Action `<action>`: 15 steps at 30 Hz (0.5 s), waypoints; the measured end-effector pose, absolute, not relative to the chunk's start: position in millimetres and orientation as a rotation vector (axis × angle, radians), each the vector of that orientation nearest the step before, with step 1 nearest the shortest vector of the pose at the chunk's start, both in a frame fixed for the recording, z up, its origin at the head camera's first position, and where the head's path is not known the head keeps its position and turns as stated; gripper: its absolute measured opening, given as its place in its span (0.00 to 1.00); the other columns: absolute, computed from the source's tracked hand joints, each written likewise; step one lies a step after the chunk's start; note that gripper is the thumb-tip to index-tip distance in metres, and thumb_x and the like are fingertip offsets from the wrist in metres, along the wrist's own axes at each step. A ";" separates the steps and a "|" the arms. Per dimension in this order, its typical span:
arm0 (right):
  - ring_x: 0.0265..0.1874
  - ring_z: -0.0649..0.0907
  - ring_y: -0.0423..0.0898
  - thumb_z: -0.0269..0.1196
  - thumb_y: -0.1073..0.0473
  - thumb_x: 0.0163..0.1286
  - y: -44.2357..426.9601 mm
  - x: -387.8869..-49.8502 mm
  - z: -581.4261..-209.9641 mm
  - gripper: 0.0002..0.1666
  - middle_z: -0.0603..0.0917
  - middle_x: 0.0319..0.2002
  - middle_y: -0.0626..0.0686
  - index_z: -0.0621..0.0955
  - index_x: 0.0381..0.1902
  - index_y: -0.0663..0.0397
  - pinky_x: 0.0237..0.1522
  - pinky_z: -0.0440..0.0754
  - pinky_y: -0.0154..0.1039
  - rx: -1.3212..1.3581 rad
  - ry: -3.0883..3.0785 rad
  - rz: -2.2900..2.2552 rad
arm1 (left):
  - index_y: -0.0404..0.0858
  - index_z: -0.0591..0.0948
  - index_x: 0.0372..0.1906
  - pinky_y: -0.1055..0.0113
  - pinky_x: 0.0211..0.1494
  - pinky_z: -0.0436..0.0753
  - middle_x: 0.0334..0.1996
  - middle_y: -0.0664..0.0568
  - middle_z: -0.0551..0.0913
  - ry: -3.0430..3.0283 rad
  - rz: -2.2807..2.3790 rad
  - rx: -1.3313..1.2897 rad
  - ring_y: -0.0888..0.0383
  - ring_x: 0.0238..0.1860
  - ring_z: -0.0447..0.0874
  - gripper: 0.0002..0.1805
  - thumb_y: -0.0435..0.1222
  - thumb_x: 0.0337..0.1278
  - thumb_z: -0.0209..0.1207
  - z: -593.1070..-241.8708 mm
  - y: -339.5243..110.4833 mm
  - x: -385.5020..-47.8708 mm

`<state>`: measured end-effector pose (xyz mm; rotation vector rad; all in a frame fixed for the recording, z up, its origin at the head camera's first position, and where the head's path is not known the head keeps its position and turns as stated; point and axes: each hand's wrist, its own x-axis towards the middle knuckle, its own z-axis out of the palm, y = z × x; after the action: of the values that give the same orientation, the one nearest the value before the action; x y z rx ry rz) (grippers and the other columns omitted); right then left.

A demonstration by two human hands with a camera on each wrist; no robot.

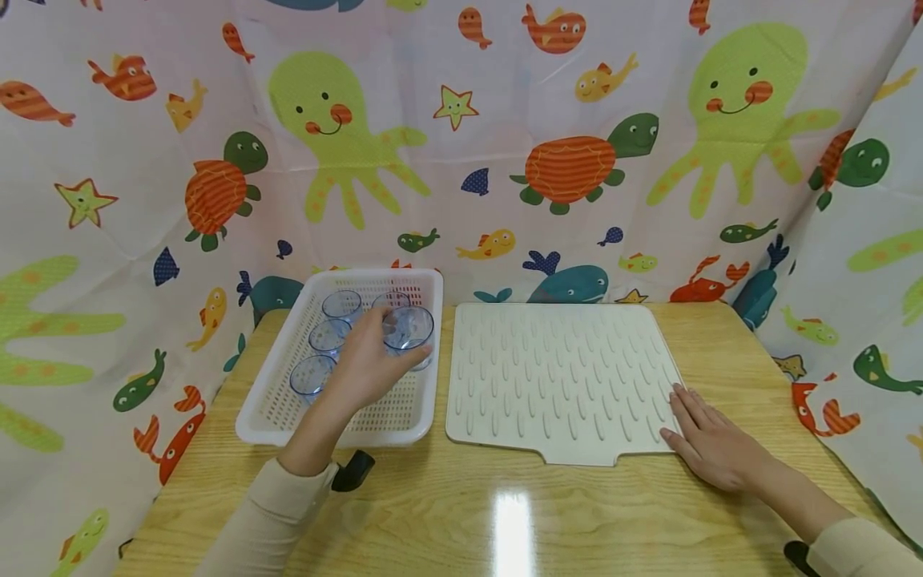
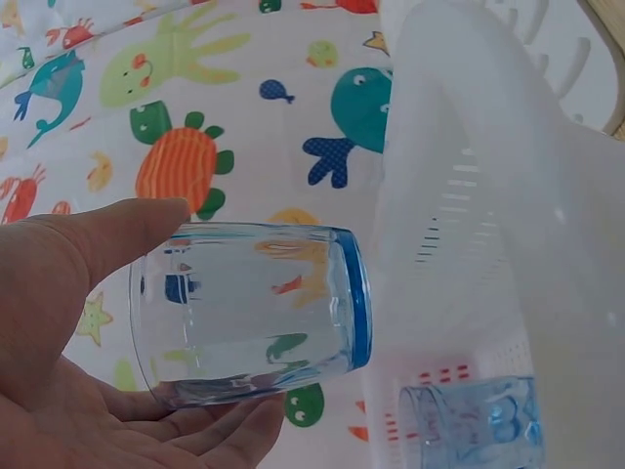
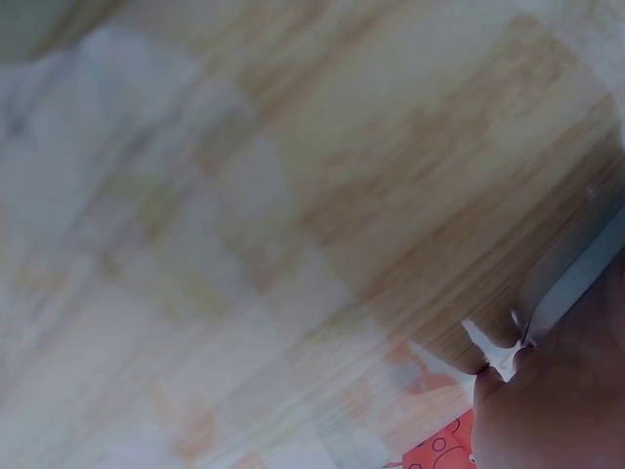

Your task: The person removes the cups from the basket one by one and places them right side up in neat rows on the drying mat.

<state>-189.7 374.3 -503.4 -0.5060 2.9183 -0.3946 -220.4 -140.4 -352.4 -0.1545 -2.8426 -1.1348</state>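
Note:
My left hand (image 1: 371,357) grips a clear blue-tinted drinking glass (image 2: 254,313) over the right part of a white plastic basket (image 1: 248,413). In the left wrist view the thumb lies on one side of the glass and the fingers on the other. More glasses stand in the basket, among them a front-left glass (image 1: 312,377) and one behind it (image 1: 329,335). My right hand (image 1: 721,445) rests flat with fingers extended at the right edge of a cream ridged drying board (image 1: 562,377). The right wrist view is blurred, showing part of that hand (image 3: 557,410) by the board's edge.
Basket and board stand side by side on a wooden table (image 1: 447,513), the basket to the left. A curtain (image 1: 497,144) printed with sea animals hangs behind and along both sides.

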 end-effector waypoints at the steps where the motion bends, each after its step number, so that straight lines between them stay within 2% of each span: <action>1: 0.78 0.47 0.71 0.45 0.39 0.83 374.2 -189.5 -503.0 0.48 0.46 0.79 0.73 0.50 0.78 0.75 0.79 0.37 0.58 -0.504 2.918 -0.393 | 0.32 0.60 0.76 0.39 0.70 0.70 0.70 0.36 0.68 -2.843 -1.127 -0.158 0.39 0.70 0.67 0.49 0.51 0.59 0.70 -351.6 -139.4 -220.6; 8: 0.78 0.49 0.71 0.46 0.39 0.83 373.1 -187.2 -502.5 0.48 0.48 0.79 0.74 0.51 0.78 0.76 0.79 0.39 0.58 -0.513 2.927 -0.389 | 0.32 0.61 0.75 0.41 0.70 0.71 0.71 0.37 0.67 -2.841 -1.132 -0.171 0.40 0.70 0.67 0.49 0.51 0.58 0.71 -346.7 -131.6 -222.7; 15: 0.77 0.52 0.72 0.48 0.41 0.83 371.8 -187.7 -500.7 0.46 0.50 0.78 0.74 0.53 0.77 0.76 0.77 0.49 0.64 -0.535 2.951 -0.355 | 0.33 0.61 0.76 0.41 0.70 0.71 0.71 0.39 0.68 -2.833 -1.141 -0.169 0.42 0.69 0.67 0.49 0.52 0.58 0.71 -341.5 -122.3 -225.2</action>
<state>-187.7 371.8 -500.7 -0.5349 2.9509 -0.3548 -225.2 -122.3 -341.5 -0.1691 -2.8335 -1.1415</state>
